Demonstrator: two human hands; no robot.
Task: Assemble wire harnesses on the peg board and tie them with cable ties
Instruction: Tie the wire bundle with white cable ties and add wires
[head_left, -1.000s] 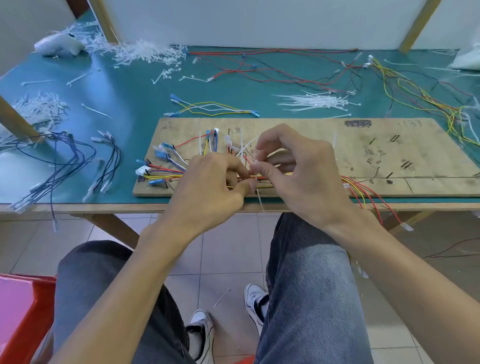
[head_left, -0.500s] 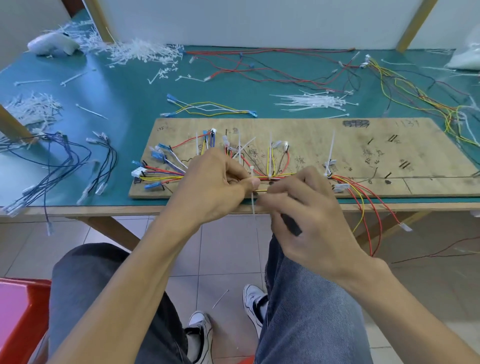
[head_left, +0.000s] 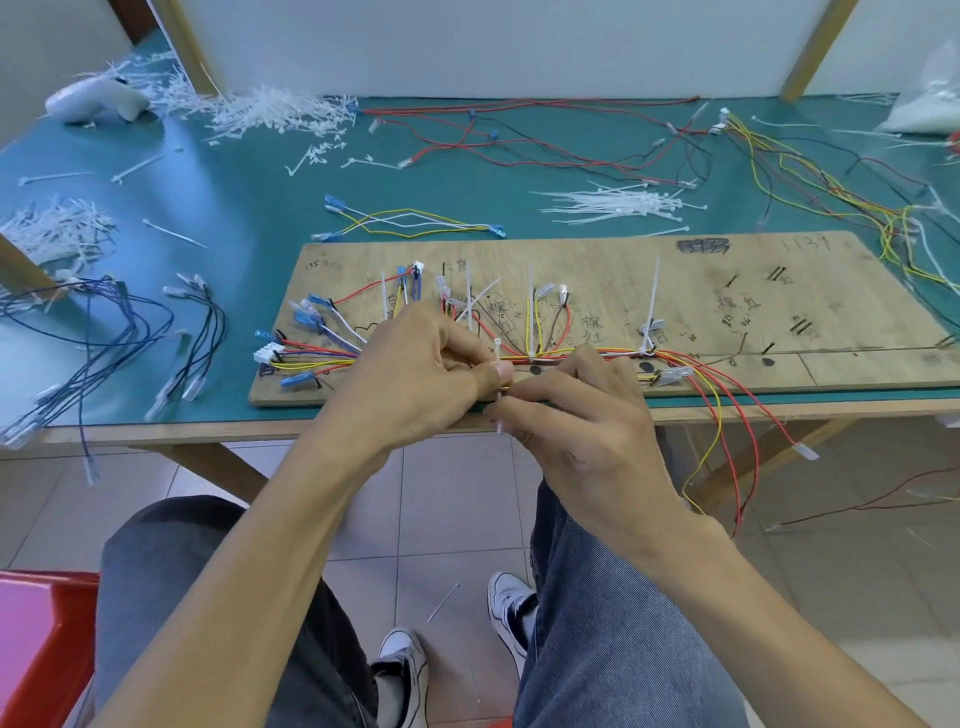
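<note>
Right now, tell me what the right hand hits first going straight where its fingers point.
Its fingers point left: past the cable tie the right hand pinches, the thumb of the left hand comes first, though depth is unclear.

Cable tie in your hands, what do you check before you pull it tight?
1. Left hand holds the wires together: ok.
2. Right hand pinches the tie by its tail: ok.
3. Tail threaded through the tie's head: cannot tell, fingers hide it.
4. Wires lie along the board: ok.
5. Spare ties lie on the table: ok.
</note>
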